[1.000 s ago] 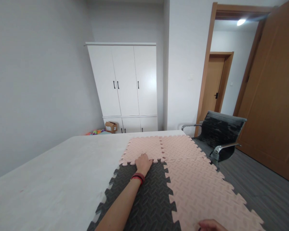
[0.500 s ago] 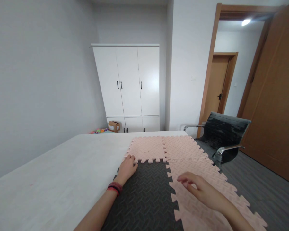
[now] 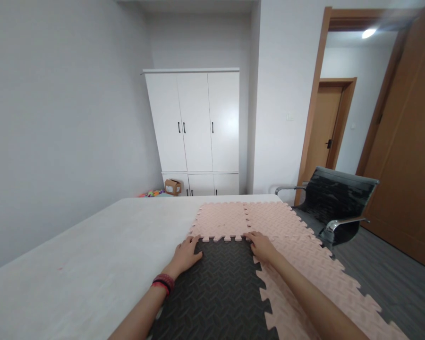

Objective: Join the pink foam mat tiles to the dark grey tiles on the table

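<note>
A black foam mat tile (image 3: 219, 288) with a raised pattern lies on the white surface, bordered by pink foam tiles (image 3: 222, 219) beyond it and on its right. My left hand (image 3: 185, 257), with red and dark bands on its wrist, rests at the far left corner of the black tile, thumb apart from the fingers. At the far right corner, my right hand (image 3: 262, 245) lies with its fingers stretched across the toothed seam between black and pink. Its fingertips touch the seam. What lies under both palms is hidden.
The white bed-like surface (image 3: 102, 264) spreads to the left. A black chair (image 3: 340, 203) with metal armrests stands at the right by an open wooden door (image 3: 407, 151). White cupboards (image 3: 198, 123) and a cardboard box (image 3: 173, 187) are at the back.
My right hand has moved forward and left, from above the pink tile to the black tile's far right corner. The left hand stays near its corner. The view has shifted slightly.
</note>
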`<state>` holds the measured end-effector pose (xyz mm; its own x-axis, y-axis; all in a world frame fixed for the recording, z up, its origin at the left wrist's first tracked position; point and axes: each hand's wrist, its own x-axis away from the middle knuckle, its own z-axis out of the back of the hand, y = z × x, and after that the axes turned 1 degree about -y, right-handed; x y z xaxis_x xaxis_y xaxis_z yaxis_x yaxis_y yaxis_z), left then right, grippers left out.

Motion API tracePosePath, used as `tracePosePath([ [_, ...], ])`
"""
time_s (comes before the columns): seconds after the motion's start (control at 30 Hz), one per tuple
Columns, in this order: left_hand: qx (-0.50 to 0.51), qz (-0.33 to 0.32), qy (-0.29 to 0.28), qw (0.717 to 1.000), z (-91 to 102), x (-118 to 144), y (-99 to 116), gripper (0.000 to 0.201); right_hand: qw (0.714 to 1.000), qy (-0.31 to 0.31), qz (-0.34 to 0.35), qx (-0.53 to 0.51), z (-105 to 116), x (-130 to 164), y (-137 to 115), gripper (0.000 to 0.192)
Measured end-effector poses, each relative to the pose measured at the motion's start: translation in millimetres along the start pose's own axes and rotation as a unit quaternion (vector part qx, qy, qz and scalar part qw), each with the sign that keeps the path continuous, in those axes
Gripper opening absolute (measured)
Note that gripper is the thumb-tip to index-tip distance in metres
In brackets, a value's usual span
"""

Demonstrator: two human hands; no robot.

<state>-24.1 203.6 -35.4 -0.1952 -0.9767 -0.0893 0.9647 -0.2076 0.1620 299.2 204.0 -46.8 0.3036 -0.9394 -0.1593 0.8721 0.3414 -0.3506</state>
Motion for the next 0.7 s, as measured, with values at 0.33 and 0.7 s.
tracePosePath([
  [0.33,-0.058,0.004,0.005,0.998,6.3,2.9,4.1,0.055,1.0,0.01,0.013,0.009,1.6,-0.7,-3.0,0.049],
  [0.7,-0.106,-0.021,0.001,0.994,8.7,-1.5,16.8,0.049,0.999,-0.011,0.037,0.013,2.4,4.7,3.3,0.041],
])
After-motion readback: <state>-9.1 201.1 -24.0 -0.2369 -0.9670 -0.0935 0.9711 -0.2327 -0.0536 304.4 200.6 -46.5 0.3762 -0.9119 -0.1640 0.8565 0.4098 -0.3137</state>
